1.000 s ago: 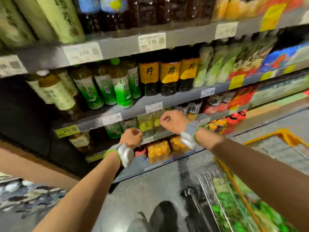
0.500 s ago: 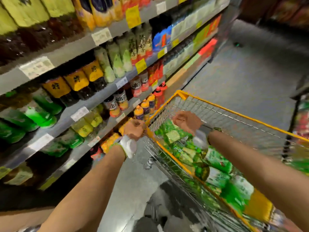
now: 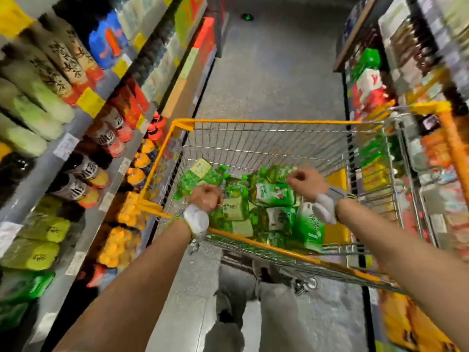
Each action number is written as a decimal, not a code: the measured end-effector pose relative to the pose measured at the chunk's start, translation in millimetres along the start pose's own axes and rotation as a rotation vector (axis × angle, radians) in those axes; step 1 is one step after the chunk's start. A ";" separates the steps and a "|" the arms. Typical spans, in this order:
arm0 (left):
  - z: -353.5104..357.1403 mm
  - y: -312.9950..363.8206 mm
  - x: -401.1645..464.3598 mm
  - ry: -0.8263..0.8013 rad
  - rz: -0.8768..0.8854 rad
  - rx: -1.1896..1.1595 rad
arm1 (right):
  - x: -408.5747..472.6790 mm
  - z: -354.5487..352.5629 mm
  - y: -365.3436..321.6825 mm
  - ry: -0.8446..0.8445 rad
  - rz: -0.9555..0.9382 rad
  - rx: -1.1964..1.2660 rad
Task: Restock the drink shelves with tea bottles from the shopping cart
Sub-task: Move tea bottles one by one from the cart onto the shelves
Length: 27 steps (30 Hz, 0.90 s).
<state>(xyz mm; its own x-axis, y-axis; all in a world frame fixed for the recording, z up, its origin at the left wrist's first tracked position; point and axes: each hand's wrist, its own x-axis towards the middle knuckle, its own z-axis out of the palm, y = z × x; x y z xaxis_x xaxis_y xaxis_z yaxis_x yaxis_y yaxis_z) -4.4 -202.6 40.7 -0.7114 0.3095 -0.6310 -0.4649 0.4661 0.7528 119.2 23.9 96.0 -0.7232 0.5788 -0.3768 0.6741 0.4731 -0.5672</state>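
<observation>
Several green-labelled tea bottles (image 3: 272, 196) lie piled in the yellow-rimmed wire shopping cart (image 3: 266, 121) in front of me. My left hand (image 3: 205, 196) hovers over the near left part of the pile with its fingers curled and nothing in it. Farther right, my right hand (image 3: 305, 180) hangs over the bottles, also curled and empty. Both wrists wear white bands. The drink shelves (image 3: 83, 118) run along my left, packed with bottles.
A second set of shelves (image 3: 418, 72) with packaged goods stands close on the right of the cart. The grey aisle floor (image 3: 274, 72) stretches ahead beyond the cart. My legs and shoes show below, just behind the cart's near rim.
My view swung from the left drink shelves round to the cart. Both hands came away from the shelf and now hover over the bottles in the cart.
</observation>
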 end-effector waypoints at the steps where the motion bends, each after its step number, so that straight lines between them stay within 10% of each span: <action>1: 13.8 0.9 6.0 -0.001 -0.013 0.001 | 2.7 -2.0 15.6 0.000 0.033 0.001; 27: 268.8 -92.9 106.1 -0.489 -0.359 0.669 | 134.0 39.9 207.3 -0.336 0.396 -0.128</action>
<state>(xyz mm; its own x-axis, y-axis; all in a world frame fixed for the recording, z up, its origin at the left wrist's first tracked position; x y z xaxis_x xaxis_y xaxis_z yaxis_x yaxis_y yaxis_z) 104.9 9.7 -146.6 -0.2079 0.2992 -0.9313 -0.1033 0.9400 0.3250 156.0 173.1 -101.3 -0.4039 0.4944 -0.7697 0.9028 0.3509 -0.2484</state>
